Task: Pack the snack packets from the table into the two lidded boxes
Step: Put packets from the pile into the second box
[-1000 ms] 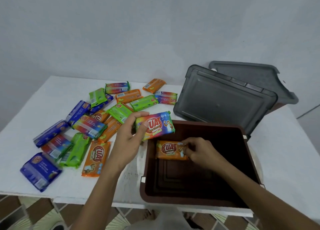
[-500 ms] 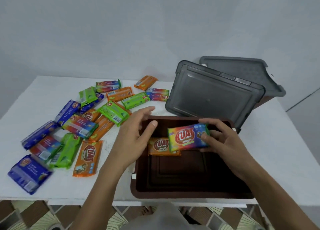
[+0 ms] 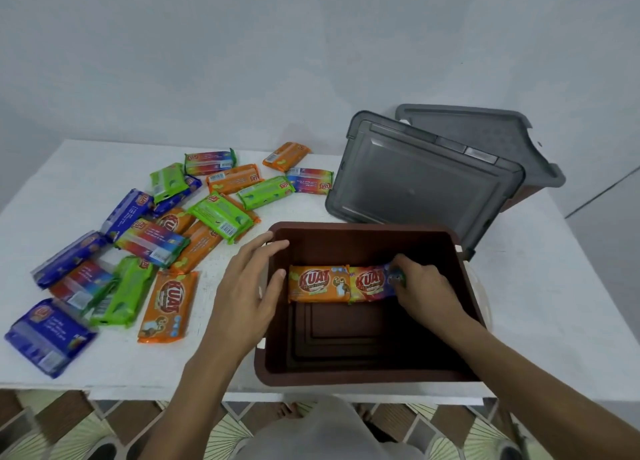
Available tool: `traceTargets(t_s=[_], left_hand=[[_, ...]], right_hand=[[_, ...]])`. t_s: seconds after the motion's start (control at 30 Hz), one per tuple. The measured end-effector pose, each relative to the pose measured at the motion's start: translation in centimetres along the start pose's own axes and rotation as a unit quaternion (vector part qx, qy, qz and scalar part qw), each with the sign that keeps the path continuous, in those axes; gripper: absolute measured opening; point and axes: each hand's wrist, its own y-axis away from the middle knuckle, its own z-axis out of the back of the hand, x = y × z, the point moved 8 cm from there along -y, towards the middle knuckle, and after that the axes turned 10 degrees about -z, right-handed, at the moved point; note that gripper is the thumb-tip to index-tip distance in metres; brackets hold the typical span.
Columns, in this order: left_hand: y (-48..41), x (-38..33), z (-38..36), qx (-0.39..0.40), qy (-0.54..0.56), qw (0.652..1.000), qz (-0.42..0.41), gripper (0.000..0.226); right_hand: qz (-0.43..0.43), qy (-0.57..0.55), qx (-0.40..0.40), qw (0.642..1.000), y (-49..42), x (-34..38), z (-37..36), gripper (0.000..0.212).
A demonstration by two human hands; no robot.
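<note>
A brown box (image 3: 367, 376) stands open at the table's front. Inside, along its far wall, lies an orange packet (image 3: 318, 284), and beside it on the right a rainbow packet (image 3: 370, 283). My right hand (image 3: 424, 288) holds the rainbow packet's right end down in the box. My left hand (image 3: 247, 286) hovers over the box's left rim with its fingers relaxed and nothing in it. Several blue, green, orange and rainbow packets (image 3: 152, 241) lie scattered on the white table (image 3: 540, 286) to the left. A second box (image 3: 519, 199) stands at the back right under a grey lid (image 3: 485, 137).
The open box's grey lid (image 3: 419, 185) leans behind it against the second box. An orange packet (image 3: 168, 305) lies close to my left forearm. The table's front edge runs just under the box, with patterned floor below. A plain wall stands behind the table.
My right hand has carried the rainbow packet down into the box and set it beside the orange one. My left hand, which passed it over, has drawn back to the left rim.
</note>
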Motion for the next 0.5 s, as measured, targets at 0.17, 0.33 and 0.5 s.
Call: traceTargets(t_s=[0.17, 0.33, 0.5], left_hand=[[0.1, -0.1, 0.1, -0.006, 0.005, 1.000, -0.004, 0.036], [0.7, 0.6, 0.6, 0.005, 0.068, 0.998, -0.008, 0.035], [3.4, 5.3, 4.0, -0.057, -0.005, 0.996, 0.070, 0.028]], right_hand=[[0.027, 0.079, -0.004, 0.997, 0.5, 1.0, -0.1, 0.026], [0.078, 0.131, -0.083, 0.985, 2.0, 4.8, 2.3, 0.024], [0.205, -0.028, -0.146, 0.967, 3.4, 14.3, 6.3, 0.022]])
